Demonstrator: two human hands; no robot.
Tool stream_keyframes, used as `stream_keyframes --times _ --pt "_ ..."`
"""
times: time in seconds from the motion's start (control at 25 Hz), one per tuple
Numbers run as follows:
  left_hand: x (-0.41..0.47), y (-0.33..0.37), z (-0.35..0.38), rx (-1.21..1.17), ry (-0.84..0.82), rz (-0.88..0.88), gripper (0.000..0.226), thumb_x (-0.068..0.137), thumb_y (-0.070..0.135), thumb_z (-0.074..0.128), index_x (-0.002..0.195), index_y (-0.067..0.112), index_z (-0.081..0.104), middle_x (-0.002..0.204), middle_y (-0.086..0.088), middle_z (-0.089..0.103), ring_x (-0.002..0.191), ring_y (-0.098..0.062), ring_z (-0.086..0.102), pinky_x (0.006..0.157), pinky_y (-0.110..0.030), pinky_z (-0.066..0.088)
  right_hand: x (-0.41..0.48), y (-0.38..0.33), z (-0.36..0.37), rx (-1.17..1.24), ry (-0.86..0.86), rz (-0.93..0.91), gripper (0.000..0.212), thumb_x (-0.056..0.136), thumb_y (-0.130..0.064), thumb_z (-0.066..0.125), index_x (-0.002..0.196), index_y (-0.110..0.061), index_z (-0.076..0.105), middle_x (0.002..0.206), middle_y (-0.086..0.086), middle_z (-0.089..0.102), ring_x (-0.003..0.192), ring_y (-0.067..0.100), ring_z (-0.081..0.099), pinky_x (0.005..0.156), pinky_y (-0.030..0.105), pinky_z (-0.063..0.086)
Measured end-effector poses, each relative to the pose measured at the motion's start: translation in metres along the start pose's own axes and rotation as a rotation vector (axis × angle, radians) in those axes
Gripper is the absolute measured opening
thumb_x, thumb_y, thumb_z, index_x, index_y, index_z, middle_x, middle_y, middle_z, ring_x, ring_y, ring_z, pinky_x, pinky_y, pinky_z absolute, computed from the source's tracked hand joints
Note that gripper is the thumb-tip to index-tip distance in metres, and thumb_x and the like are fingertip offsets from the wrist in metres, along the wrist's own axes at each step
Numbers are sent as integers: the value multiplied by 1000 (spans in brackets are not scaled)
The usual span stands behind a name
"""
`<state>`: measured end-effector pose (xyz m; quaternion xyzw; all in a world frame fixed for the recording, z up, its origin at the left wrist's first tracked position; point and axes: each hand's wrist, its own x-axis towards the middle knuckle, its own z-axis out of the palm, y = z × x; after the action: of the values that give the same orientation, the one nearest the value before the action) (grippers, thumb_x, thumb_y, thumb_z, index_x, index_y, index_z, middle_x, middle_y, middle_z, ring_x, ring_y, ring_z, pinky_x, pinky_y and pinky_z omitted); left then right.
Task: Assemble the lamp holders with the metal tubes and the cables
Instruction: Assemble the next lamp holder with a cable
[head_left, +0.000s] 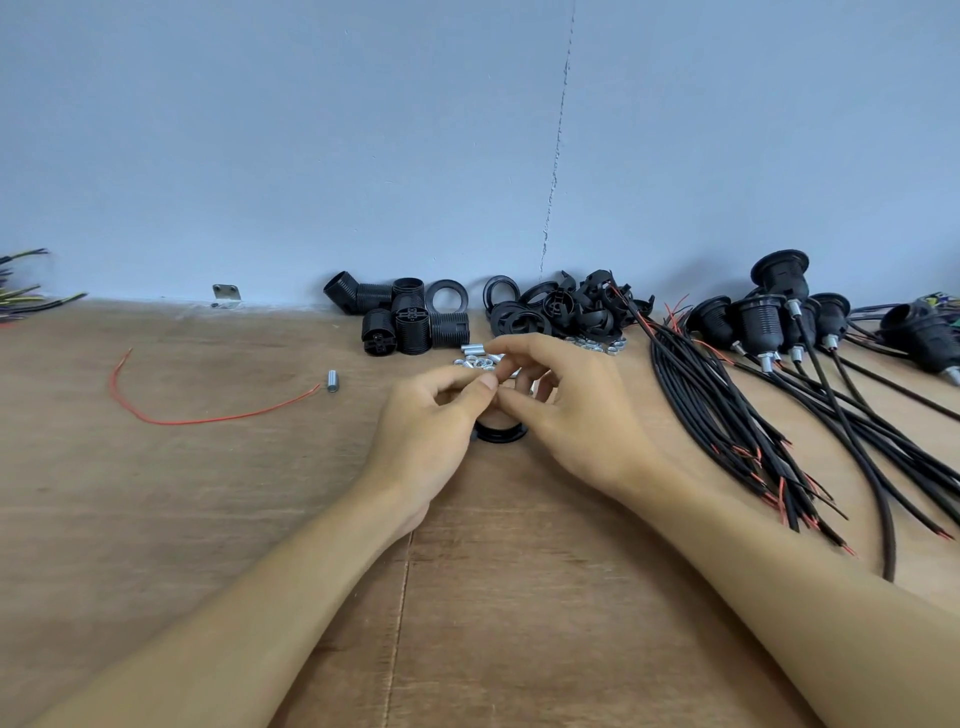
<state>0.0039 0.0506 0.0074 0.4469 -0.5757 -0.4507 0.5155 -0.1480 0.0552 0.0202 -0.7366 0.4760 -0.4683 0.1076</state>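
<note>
Fingers (482, 387) of left hand (431, 423) and right hand (563, 410) pinching small part, perhaps tube, above black ring (500, 433)

Nothing here can be read: no text, label, brand, number or sign. The black lamp holders (413, 330), the black cables (701, 395) and the metal tubes (471, 349) on the bench (208, 493) show only plain surfaces. Any moulded marks on the plastic are too small to tell.
</note>
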Motion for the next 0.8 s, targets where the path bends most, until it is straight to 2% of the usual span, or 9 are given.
stream_keyframes --times 0.2,0.32,0.36,0.44,0.48,0.64,0.8 --pt "1 -1 -2 0 29 0 23 96 22 69 76 28 79 65 20 68 56 9 56 63 -20 40 1 10 -2 -31 4 0 32 82 -23 80 113 -24 71 89 -16 69 80 1 63 69 7 40" --pt "1 -2 -1 -37 71 -20 16 95 22 70 82 25 79 75 15 75 55 8 57 58 -13 41 3 20 -6 -154 -22 32 29 91 -37 68 118 -26 70 96 -16 61 86 4 59 74 6 38" --pt "1 -2 -1 -50 81 -31 14 95 21 71 84 24 79 80 11 78 53 7 55 54 -12 40 4 25 -8 -217 -40 77 30 95 -36 63 122 -26 69 102 -13 59 90 5 58 81 10 40" --pt "2 -2 -2 -51 82 -50 12 94 21 71 84 22 77 85 7 79 49 5 51 54 -17 39 7 31 -10 -397 -108 180 33 99 -32 56 130 -26 65 116 -4 57 108 14 56 99 28 42" --pt "1 -2 -2 -50 75 -55 12 94 21 71 83 22 76 86 6 79 48 4 51 56 -20 39 7 32 -10 -479 -139 215 33 100 -33 54 131 -28 65 121 -1 58 114 18 55 102 34 41" --pt "1 -3 -3 -38 50 -51 12 92 21 74 80 23 74 85 5 79 50 5 53 59 -24 38 7 31 -13 -510 -124 237 24 97 -39 58 115 -29 71 112 -2 64 104 18 59 88 31 43" --pt "0 -5 -3 6 30 -58 12 88 22 78 78 26 73 82 5 78 55 7 56 59 -20 40 6 30 -13 -527 -115 240 18 96 -34 60 109 -25 69 108 -3 63 101 18 59 88 35 47"
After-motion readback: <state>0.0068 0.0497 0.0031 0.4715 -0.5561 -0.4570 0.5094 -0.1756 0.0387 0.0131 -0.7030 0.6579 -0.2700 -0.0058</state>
